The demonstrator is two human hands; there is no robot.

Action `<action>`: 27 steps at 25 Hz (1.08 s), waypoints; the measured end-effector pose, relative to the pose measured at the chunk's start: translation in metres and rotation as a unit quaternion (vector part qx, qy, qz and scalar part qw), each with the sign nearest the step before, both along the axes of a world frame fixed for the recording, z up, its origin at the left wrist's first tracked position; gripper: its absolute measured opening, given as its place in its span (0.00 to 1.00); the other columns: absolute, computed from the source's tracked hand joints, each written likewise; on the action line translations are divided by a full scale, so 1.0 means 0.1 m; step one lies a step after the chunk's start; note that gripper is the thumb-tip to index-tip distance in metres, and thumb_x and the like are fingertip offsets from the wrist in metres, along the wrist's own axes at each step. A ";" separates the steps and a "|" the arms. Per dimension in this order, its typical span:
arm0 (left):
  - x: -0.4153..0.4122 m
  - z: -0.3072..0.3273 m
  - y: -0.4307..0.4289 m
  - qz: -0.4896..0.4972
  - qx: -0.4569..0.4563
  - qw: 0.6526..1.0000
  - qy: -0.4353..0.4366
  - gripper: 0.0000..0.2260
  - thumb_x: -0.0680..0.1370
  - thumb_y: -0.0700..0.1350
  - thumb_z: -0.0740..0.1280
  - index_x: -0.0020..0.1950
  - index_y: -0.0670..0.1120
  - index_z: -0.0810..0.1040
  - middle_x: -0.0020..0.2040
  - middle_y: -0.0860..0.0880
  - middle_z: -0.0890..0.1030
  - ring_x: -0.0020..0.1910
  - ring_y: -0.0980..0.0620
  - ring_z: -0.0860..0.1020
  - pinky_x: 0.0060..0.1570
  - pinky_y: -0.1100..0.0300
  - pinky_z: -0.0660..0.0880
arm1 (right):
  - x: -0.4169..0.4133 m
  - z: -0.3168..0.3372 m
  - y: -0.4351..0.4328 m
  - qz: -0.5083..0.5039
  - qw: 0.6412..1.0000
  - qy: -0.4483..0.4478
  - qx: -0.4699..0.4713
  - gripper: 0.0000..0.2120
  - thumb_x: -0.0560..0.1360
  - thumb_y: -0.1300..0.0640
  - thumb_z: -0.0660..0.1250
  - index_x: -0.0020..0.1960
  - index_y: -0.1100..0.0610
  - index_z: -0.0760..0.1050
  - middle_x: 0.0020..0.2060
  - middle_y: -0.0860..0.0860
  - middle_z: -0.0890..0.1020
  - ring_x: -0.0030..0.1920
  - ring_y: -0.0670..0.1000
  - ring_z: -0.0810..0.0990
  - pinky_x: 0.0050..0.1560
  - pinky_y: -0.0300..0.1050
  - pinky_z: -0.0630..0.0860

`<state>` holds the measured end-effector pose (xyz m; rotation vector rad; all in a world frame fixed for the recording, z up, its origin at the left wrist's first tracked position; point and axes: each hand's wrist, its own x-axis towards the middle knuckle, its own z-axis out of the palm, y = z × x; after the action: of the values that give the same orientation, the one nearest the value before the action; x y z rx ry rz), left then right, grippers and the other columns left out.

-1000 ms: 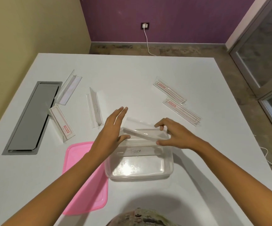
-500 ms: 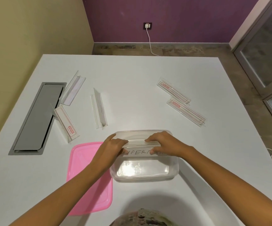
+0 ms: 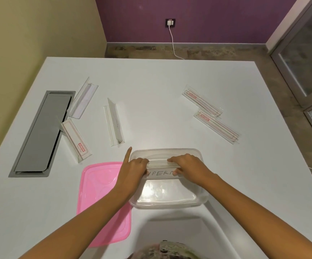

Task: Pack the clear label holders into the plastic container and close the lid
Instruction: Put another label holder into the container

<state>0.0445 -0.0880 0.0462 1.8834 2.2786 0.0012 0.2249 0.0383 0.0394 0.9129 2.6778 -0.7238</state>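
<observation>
**Left hand and right hand pinched one holder at the container**

A white table filled most of the view. A grey hatch sat flush in its left side. A pink lid lay flat near the front, its right edge just beside the container, which stood open.

Five clear holders lay loose, all outside the container. A far-left holder and a near-left holder sat by the hatch's right edge. A middle holder stood between them and the container. A far-right holder and a near-right holder lay flat close together, well apart from the rest.

A sixth, the marked holder, bore handwritten letters and lay crosswise over the container's far half. Whether it was below the rim could not be told.

Each hand gripped one end of it. The left hand's fingers curled on the left end, its forefinger straight and pointing away. The right hand's fingers folded over the top of the right end, with the thumb beneath.
</observation>
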 end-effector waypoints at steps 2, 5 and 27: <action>0.01 0.00 0.00 0.006 0.002 1.000 -0.001 0.11 0.78 0.44 0.63 0.60 0.44 0.76 0.52 0.47 0.83 0.49 0.48 0.81 0.72 0.53 0.33 | 0.01 0.06 -0.03 -0.011 1.000 0.020 0.002 0.20 0.75 0.54 0.67 0.66 0.53 0.72 0.57 0.53 0.82 0.57 0.55 0.79 0.52 0.49 0.75; 0.02 0.00 0.01 0.012 0.010 1.000 -0.021 0.13 0.77 0.45 0.65 0.61 0.45 0.76 0.54 0.48 0.83 0.49 0.49 0.81 0.72 0.53 0.32 | 0.05 0.21 -0.01 -0.094 0.980 0.162 0.068 0.13 0.76 0.50 0.67 0.56 0.55 0.79 0.47 0.51 0.85 0.47 0.51 0.82 0.47 0.48 0.79; 0.12 0.03 0.02 -0.032 0.124 0.988 -0.087 0.13 0.66 0.33 0.75 0.49 0.42 0.83 0.50 0.43 0.85 0.46 0.47 0.84 0.68 0.39 0.61 | 0.32 -0.15 1.46 -0.388 0.910 0.007 0.148 0.16 0.72 0.71 0.63 0.60 0.70 0.69 0.54 0.69 0.77 0.55 0.68 0.75 0.56 0.59 0.74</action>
<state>0.0562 -0.0865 0.0496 1.9824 2.1846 0.4409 0.2574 0.1840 0.0249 2.1089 2.4174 -0.4338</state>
